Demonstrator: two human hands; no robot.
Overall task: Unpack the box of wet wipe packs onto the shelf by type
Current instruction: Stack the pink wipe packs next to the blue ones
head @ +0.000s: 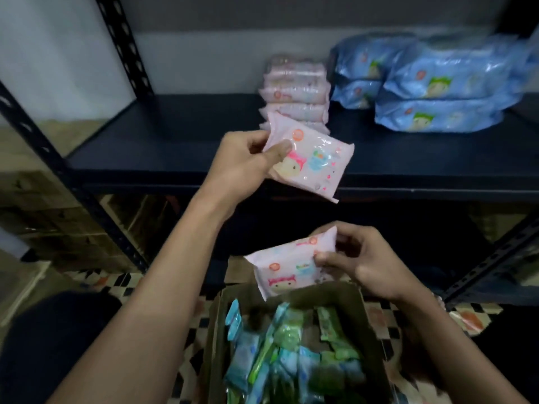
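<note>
Pink stack (294, 91) beside blue packs (440, 91)

Two pink packs (312, 161) in hand, four big blue packs (437, 116) shelved; pink stack (294, 91) and box's (335, 290) packs (291, 360) uncountable.

A stockroom or shop storeroom, by the look of it: a dark slotted-angle metal shelf (180, 158) holds pink wet wipe packs (294, 94) stacked beside larger blue wet wipe packs (437, 91), an open cardboard box (291, 295) of assorted packs sits on the patterned tile floor (116, 282), and more cartons (43, 205) stand behind the rack.
</note>
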